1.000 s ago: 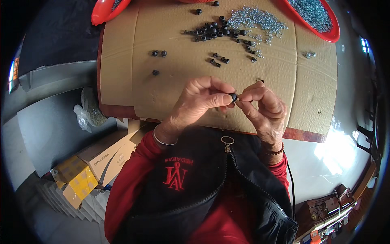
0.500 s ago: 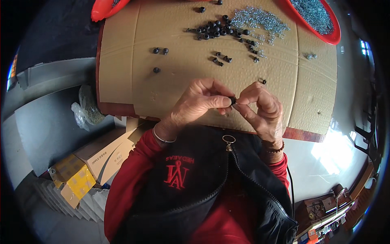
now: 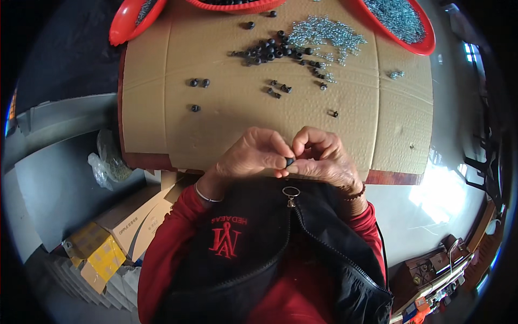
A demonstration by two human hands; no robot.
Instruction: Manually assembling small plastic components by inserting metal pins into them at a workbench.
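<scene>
My left hand (image 3: 252,153) pinches a small round black plastic piece (image 3: 290,161) between thumb and fingers, over the near edge of the cardboard. From the other side, my right hand (image 3: 327,156) presses thumb and fingertips together at the same piece; anything else between them is hidden. Beyond the hands, a lone small black part (image 3: 335,114) and a cluster of small black stems (image 3: 279,89) lie on the cardboard. To the left are two round black pieces (image 3: 199,82) side by side and a single black ball (image 3: 195,108).
Farther off lie a pile of round black pieces (image 3: 272,51) and a spread of small silvery springs (image 3: 330,33). Red dishes stand at the far right (image 3: 430,45), far middle (image 3: 237,8) and far left (image 3: 121,32). Cardboard (image 3: 226,119) covers the table; a carton (image 3: 135,227) stands below left.
Both hands have come closer to my body with the black piece. My right fingertips have shifted, and the thumb now meets the piece. The whole view has tilted slightly.
</scene>
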